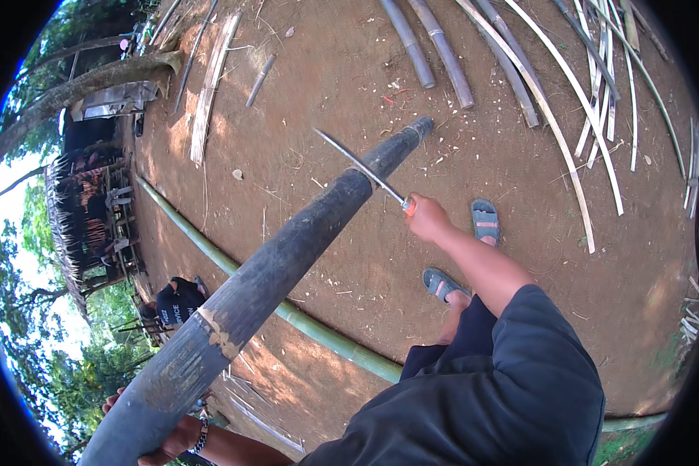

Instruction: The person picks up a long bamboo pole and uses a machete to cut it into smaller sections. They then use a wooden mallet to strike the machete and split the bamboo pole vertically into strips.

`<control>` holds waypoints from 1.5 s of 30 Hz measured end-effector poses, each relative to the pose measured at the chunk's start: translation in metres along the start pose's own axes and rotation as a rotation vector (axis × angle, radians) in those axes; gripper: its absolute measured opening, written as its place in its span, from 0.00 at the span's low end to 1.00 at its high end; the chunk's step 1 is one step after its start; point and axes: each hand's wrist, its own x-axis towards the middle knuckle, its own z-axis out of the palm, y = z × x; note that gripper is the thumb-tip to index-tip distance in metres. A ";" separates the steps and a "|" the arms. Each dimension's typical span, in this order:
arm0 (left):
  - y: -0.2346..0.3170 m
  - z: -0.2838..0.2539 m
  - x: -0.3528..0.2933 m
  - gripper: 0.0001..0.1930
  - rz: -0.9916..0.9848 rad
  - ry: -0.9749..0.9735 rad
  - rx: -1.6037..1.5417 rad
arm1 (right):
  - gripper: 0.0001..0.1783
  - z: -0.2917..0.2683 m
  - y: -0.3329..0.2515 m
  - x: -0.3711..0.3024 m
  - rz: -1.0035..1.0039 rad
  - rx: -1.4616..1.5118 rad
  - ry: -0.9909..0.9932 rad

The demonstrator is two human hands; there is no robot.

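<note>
A thick dark bamboo pole (287, 247) slants across the view from lower left to upper middle. My left hand (180, 437) is wrapped round its near end, the fingers showing on the far side and a bracelet on the wrist. Closed round an orange handle, my right hand (429, 219) grips a machete (380, 183). Its long blade lies across the pole near a joint towards the far end; I cannot tell how deep the edge sits, if at all. Lighter scraped patches show at another joint nearer my left hand.
A long green bamboo pole (334, 347) passes beneath on the dirt ground. Cut bamboo lengths (443, 50) and pale split strips (571, 167) lie ahead and to the right. A person in a dark shirt (180, 301) bends at the left, near a thatched hut (85, 210).
</note>
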 end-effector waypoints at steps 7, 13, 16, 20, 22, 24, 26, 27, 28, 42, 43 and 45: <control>-0.006 0.010 0.000 0.55 0.061 -0.055 0.108 | 0.22 -0.003 0.000 -0.004 0.009 0.010 -0.030; -0.006 0.011 0.011 0.55 0.062 -0.141 0.038 | 0.21 0.005 0.014 -0.021 -0.079 0.022 0.021; -0.008 0.011 0.015 0.55 0.000 -0.266 -0.084 | 0.19 -0.003 0.011 -0.010 0.053 0.091 -0.025; -0.006 0.010 0.022 0.54 -0.097 -0.449 -0.232 | 0.17 -0.001 0.008 -0.022 -0.058 0.025 0.013; -0.002 0.015 0.024 0.53 -0.117 -0.456 -0.263 | 0.16 0.001 0.024 -0.021 0.014 0.039 0.039; -0.007 0.027 0.021 0.51 -0.085 -0.426 -0.223 | 0.16 -0.005 0.049 0.002 0.220 0.078 0.072; -0.010 0.036 0.004 0.50 0.023 -0.269 -0.033 | 0.16 -0.012 0.046 -0.007 0.205 0.036 0.022; -0.005 0.031 0.001 0.48 -0.007 -0.243 -0.052 | 0.17 -0.015 0.043 -0.014 0.202 0.018 -0.001; -0.002 0.028 -0.002 0.46 -0.034 -0.223 -0.079 | 0.17 -0.011 0.042 -0.022 0.197 0.044 0.006; 0.002 0.052 -0.024 0.32 -0.042 0.533 0.128 | 0.17 -0.005 -0.012 -0.030 -0.053 -0.099 -0.034; 0.001 0.052 -0.023 0.33 -0.048 0.512 0.137 | 0.17 -0.002 -0.002 -0.023 0.008 -0.064 -0.007; -0.001 0.048 -0.023 0.33 -0.053 0.474 0.154 | 0.18 0.001 0.012 -0.007 0.125 0.005 0.047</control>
